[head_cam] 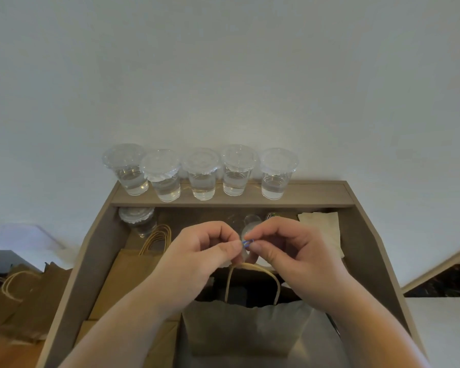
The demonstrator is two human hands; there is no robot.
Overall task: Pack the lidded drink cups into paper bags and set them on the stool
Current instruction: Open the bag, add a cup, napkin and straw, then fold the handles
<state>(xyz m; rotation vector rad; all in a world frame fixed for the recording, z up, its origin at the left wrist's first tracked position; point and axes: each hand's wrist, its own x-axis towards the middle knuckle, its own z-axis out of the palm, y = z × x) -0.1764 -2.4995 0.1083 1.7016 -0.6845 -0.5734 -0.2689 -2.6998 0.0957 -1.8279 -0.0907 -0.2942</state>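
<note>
Clip (pixel 246 243) (blue) in pinch grip of left hand (pixel 197 258) and right hand (pixel 295 256), just above paper bag (pixel 250 333).

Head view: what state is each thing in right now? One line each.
Five clear lidded plastic cups on the ledge: upright, lids on, part full.
Sixth clear lidded cup, below: upright, lid on.
Standing brown paper bag: upright, handle raised.
Brown paper bags at left: lying flat.
Small blue clip: pinched between both hands.
Left hand: pinches clip.
Right hand: pinches clip.
</note>
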